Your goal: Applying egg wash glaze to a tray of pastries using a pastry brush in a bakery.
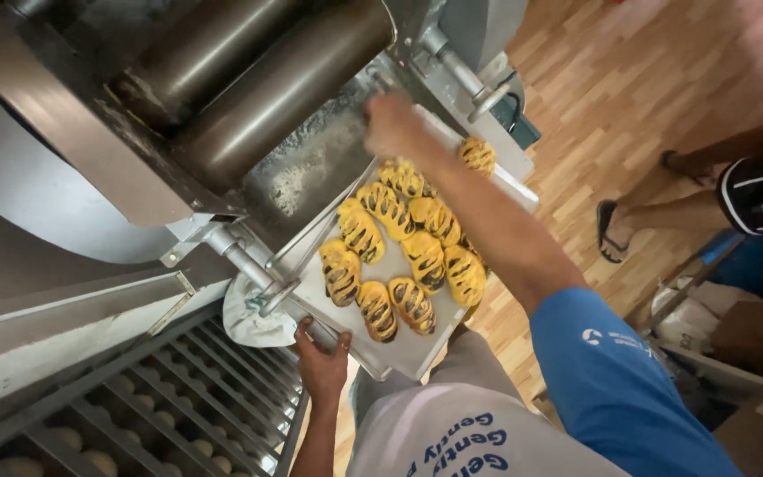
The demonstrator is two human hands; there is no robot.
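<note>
A metal baking tray point(399, 346) carries several yellow braided pastries point(412, 252) with dark filling. It is held tilted beside a dough roller machine. My left hand point(321, 360) grips the tray's near edge from below. My right hand point(392, 125) is stretched out and closed on the tray's far edge, next to the machine's flour-dusted plate point(311, 168).
The machine's two dark rollers point(267, 84) fill the upper left. A wire rack point(161, 415) with pale dough balls sits at lower left. Another person's legs in sandals point(664, 203) stand on the wooden floor at right. Boxes and a bag point(735, 336) lie at lower right.
</note>
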